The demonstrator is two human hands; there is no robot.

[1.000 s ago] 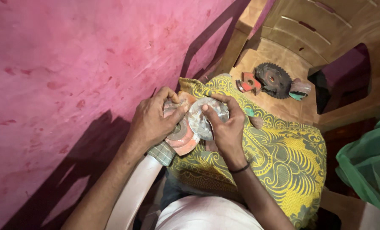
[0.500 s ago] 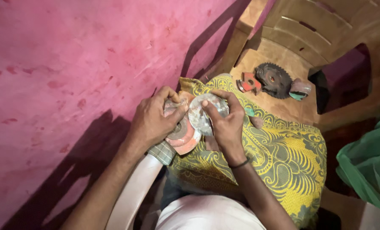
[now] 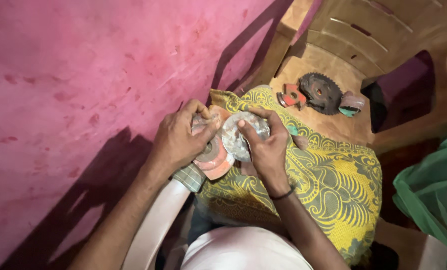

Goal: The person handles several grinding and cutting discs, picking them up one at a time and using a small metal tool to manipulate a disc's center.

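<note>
A stack of reddish grinding discs [image 3: 214, 157] is clamped in the left hand [image 3: 178, 142], a grey disc [image 3: 237, 135] at three o'clock pinched by the right hand [image 3: 268, 150].

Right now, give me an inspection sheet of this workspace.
Surface: yellow patterned cloth over the lap.
Job's things: orange disc in left hand; grey round piece in right hand.
Clutter: dark toothed wheel, red block, small roll on a tan plastic chair.
Grippers: both hands closed on their pieces.
Cables: nothing seen.
Surroundings: pink wall; green fabric at right.
</note>
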